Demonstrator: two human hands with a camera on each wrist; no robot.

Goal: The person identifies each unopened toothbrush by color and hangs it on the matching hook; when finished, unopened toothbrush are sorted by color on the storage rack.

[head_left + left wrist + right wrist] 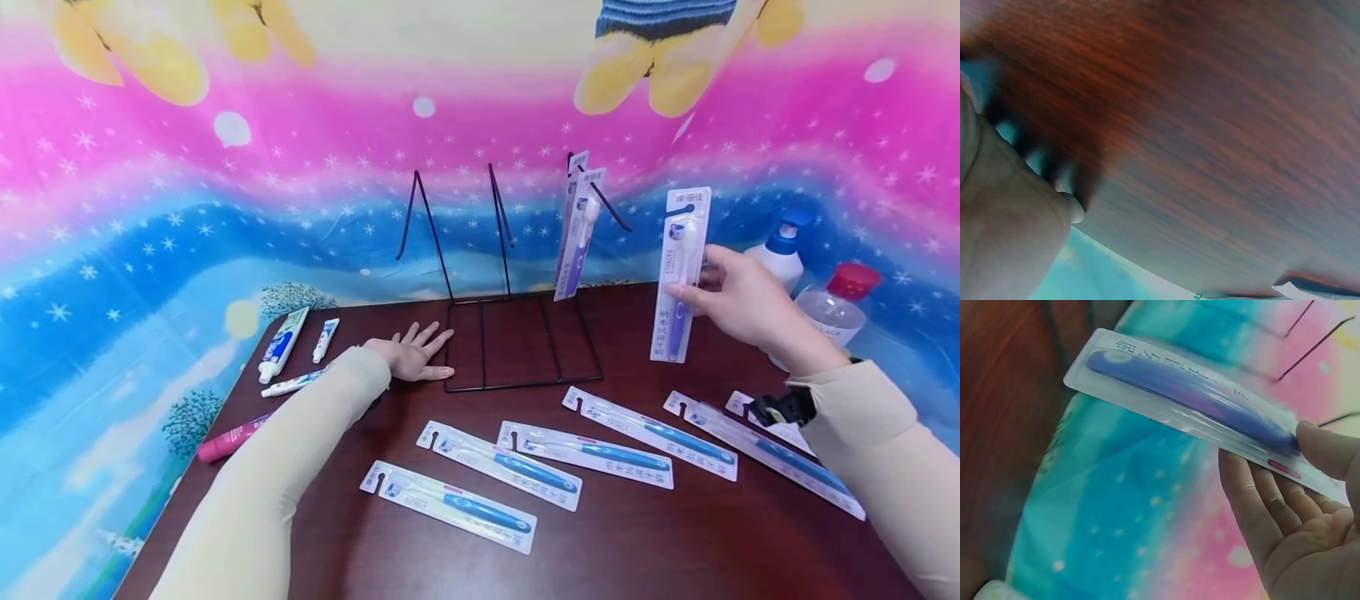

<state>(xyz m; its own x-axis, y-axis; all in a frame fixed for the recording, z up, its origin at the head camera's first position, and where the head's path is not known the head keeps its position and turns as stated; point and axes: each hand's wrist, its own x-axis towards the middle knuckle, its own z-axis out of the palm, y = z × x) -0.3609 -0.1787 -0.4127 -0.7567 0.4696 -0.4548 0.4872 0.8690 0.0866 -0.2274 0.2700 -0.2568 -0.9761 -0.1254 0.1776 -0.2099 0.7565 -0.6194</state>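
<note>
Upright in the air, a packaged purple toothbrush point(678, 279) is pinched between the thumb and fingers of my right hand point(738, 296); the right wrist view shows the same toothbrush pack point(1191, 403) with the thumb on its front. To its left stands a black wire rack point(525, 383) with hooked prongs. Packaged purple toothbrushes point(579, 237) hang from the rack's right prong. My left hand point(411, 354) rests spread on the table beside the rack's left base edge, fingers straight and holding nothing. In the left wrist view only part of the left hand point(1010, 212) shows.
Several packaged blue toothbrushes point(450, 506) lie across the front of the dark wooden table point(600, 542). Toothpaste tubes point(283, 344) and a pink tube point(232, 437) lie at left. A blue-topped pump bottle point(780, 254) and a red-capped bottle point(836, 308) stand behind the right arm.
</note>
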